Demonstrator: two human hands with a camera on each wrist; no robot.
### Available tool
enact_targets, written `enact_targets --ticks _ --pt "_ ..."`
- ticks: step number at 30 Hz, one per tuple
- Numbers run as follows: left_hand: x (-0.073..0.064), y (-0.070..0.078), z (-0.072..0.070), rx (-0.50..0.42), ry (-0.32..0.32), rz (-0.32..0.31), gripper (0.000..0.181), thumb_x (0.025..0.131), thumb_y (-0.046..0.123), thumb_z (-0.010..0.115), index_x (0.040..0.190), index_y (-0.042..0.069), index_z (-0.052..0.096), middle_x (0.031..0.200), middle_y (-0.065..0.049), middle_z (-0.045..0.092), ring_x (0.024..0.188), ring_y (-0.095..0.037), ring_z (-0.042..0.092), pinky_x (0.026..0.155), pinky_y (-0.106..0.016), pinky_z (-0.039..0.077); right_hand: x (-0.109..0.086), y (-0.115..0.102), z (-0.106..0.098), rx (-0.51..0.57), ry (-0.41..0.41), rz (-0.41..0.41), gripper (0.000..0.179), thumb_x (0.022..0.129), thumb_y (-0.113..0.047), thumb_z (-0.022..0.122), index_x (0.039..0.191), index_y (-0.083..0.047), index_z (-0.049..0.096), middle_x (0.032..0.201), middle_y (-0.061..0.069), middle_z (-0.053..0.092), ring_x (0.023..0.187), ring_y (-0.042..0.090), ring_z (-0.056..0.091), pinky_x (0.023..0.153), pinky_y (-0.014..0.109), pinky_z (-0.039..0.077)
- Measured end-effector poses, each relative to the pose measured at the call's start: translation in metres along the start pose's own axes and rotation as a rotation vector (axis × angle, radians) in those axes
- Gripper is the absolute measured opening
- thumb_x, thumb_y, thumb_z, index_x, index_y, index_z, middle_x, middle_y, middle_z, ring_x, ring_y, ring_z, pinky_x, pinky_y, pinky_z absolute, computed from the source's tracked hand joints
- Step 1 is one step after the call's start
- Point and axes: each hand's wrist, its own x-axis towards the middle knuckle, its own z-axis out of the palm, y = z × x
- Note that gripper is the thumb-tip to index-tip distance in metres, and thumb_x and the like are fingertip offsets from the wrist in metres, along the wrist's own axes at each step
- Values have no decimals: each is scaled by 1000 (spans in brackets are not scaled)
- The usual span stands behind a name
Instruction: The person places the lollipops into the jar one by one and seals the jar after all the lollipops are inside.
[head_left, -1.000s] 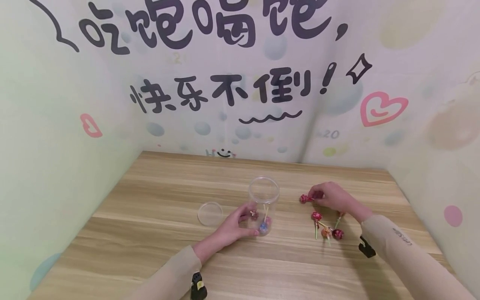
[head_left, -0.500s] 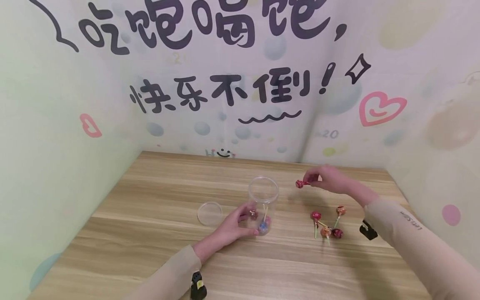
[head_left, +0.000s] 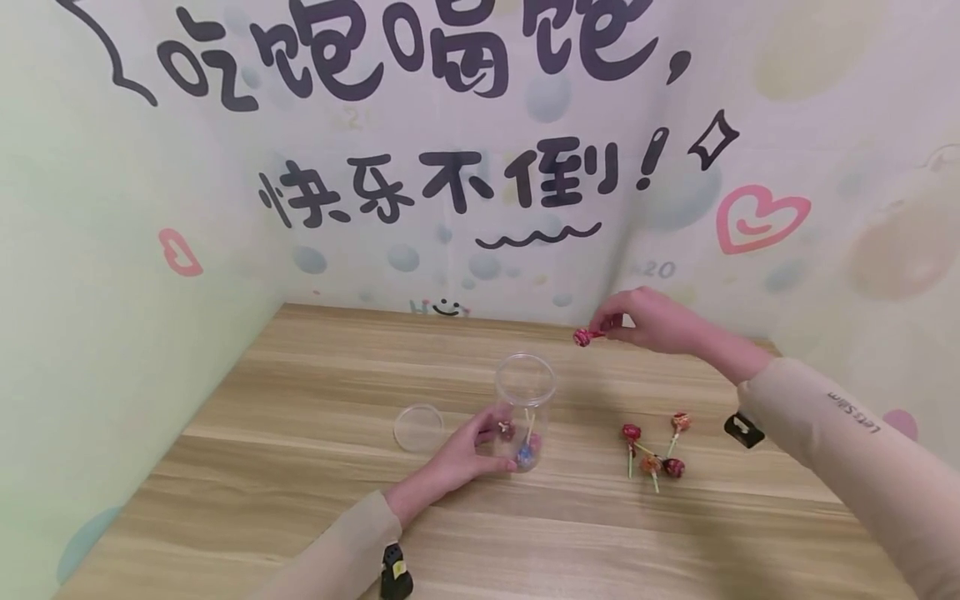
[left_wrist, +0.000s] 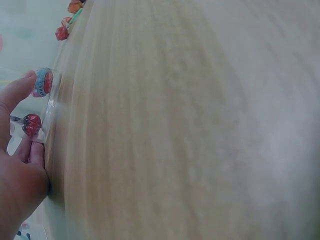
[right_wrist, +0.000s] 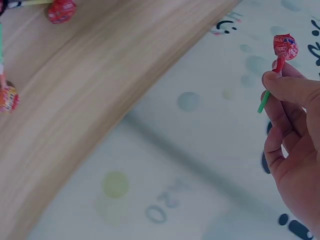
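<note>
My left hand (head_left: 461, 458) grips the lower part of a clear plastic jar (head_left: 547, 417), which stands upright and uncovered on the table. Inside are a few lollipops, among them a blue-wrapped one (left_wrist: 43, 82) and a red one (left_wrist: 32, 123). Raised above the table, right of and beyond the jar, my right hand (head_left: 651, 321) pinches a red-wrapped lollipop (right_wrist: 285, 46) between thumb and fingers just below the candy. Its green stick points down past the thumb in the right wrist view. Part of the left fingers is hidden behind the jar.
A round clear lid (head_left: 418, 428) lies left of the jar. Several lollipops lie loosely grouped to its right, including a red one (head_left: 632, 432) and an orange one (head_left: 680, 422). A printed wall (head_left: 450, 267) stands behind the wooden table (head_left: 300, 375).
My right hand has lifted the red lollipop off the table and carried it up, away from the loose group and slightly left. The left hand and jar have stayed in place.
</note>
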Motion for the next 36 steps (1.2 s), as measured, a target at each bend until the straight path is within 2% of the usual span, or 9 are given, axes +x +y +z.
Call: enact_targets --ticks 6,15,23,30,36 --pt "0 3 0 9 -1 6 80 79 11 82 147 7 41 140 -18 55 134 -33 49 115 -50 38 10 -20 -21 -22 -35 -8 18 85 0 73 97 -14 75 91 -4 74 81 7 65 79 32 59" --pt "-1 7 -1 36 -2 -4 81 78 11 82 148 8 41 139 -16 55 133 -31 49 114 -46 40 25 -56 -36 -70 -98 -58 16 88 -5 71 97 -17 74 89 -5 73 80 5 61 77 30 55" --pt "0 6 -1 49 -9 0 80 79 14 82 147 5 41 139 -16 56 131 -32 50 112 -45 42 34 -74 -36 -47 -144 -81 15 88 -5 70 95 -18 74 88 -8 72 79 4 60 74 27 53" --pt "-1 3 -2 94 -17 85 81 80 21 82 146 1 39 134 -19 57 126 -29 54 107 -39 47 44 -87 -31 -19 -207 -130 16 86 -2 70 94 -16 74 86 -7 72 76 4 58 73 30 55" --pt "0 6 -1 58 -18 22 80 80 15 81 148 5 39 136 -16 58 129 -30 52 110 -43 44 50 -98 -21 -17 -257 -153 12 88 -6 71 93 -16 75 84 -7 71 74 3 57 71 23 52"
